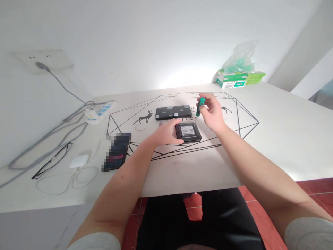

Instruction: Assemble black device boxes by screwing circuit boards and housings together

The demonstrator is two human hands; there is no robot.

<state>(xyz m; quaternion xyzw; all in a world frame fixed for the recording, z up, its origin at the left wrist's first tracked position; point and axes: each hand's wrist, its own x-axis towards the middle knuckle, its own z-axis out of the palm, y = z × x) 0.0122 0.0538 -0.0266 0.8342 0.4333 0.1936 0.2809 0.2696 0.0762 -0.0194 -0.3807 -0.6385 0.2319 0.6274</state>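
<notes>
A black hard drive enclosure [194, 136] lies flat on the table, with a white-labelled drive [187, 130] showing inside it. My left hand [168, 133] grips its left side, thumb at the near edge and fingers at the far edge. In my right hand [211, 111] is a screwdriver [201, 106] with a green and black handle, held nearly upright. Its thin shaft points down to the enclosure's far right corner; whether the tip sits in a screw is too small to tell. Just behind are two black boxes, one on the left [164, 113] and one on the right [182, 111].
A phone [118, 152], glasses [53, 159], a white earbud case [79, 161] and cables lie to the left, near a power strip [101, 111]. Green and white boxes [231, 79] under a plastic bag [240, 57] stand at the back right. The table's front edge [182, 192] is close to me.
</notes>
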